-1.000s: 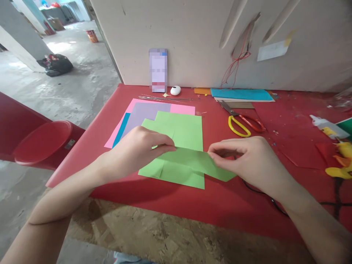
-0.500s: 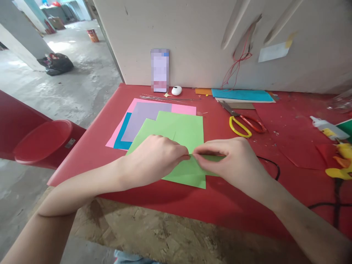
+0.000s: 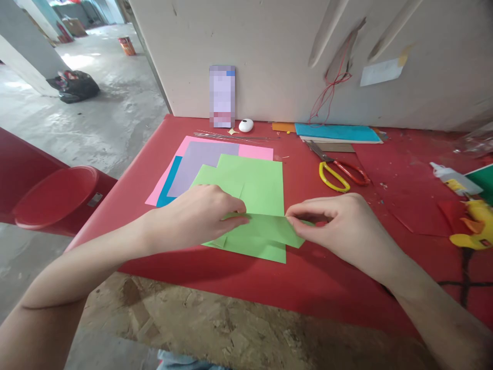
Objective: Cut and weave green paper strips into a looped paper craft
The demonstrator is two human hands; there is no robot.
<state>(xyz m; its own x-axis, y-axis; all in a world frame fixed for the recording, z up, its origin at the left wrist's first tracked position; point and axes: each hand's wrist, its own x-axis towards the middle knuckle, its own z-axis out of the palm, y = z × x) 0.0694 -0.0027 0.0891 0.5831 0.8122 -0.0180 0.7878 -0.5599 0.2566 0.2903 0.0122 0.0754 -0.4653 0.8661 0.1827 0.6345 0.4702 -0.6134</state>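
Between my two hands is a folded strip of green paper (image 3: 267, 226), its upper edge a straight crease. My left hand (image 3: 208, 213) pinches that edge toward the left with thumb and fingers. At the strip's right end, my right hand (image 3: 331, 218) has the crease between thumb and fingertips. Beneath the strip lie larger green sheets (image 3: 254, 180), one overlapping another. Under those, a lilac sheet (image 3: 208, 162), a blue sheet (image 3: 166, 189) and a pink sheet (image 3: 256, 152) show at the back and left.
On the red tabletop (image 3: 250, 290), scissors (image 3: 335, 167) lie behind my right hand. A glue bottle (image 3: 456, 180) and a yellow glue gun (image 3: 477, 223) are at the right. Thin wires (image 3: 231, 137), a phone (image 3: 222, 97) and blue strips (image 3: 337, 133) sit along the wall.
My hands have moved apart along the crease, the left one to the left and the right one to the right. More of the folded green strip shows between them.
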